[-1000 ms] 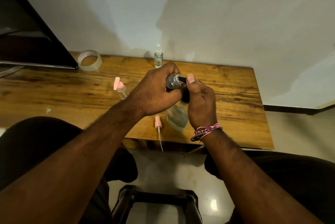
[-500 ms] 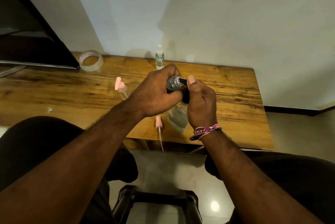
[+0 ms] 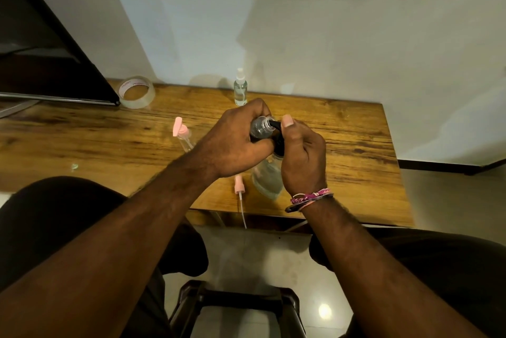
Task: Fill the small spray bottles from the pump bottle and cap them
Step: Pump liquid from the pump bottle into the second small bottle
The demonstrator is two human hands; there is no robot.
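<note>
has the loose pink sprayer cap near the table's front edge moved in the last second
No. The loose pink sprayer cap lies at the same spot beside the pump bottle.

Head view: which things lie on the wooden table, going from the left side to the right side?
Dark screen → tape roll → pink-capped bottle → loose pink spray head → left hand with the small open bottle → right hand on the pump bottle.

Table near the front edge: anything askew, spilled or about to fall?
One thing: the loose pink sprayer head lies flat by the table front edge, its thin dip tube sticking out past the edge over the floor. A nudge might knock it off. No spill is visible.
</note>
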